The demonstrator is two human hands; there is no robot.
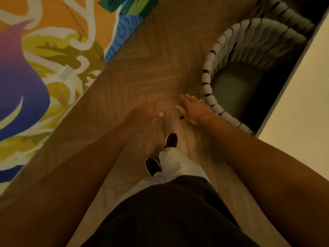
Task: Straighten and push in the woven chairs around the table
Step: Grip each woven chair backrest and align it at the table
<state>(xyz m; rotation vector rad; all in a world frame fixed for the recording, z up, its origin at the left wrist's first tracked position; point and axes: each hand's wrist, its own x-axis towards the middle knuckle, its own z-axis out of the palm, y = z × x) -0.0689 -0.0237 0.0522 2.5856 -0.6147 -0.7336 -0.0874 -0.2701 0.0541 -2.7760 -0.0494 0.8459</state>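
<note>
just right of the right hand, fingers spread wide, curves the woven chair; left hand hovers open alongside, holding nothing.

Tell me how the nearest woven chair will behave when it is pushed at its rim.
The woven chair probably slides rather than tips: its wrapped rim sits low. The thick wrapping likely gives the right hand a soft, grippy hold. The wooden floor looks smooth, so little drag.
</note>
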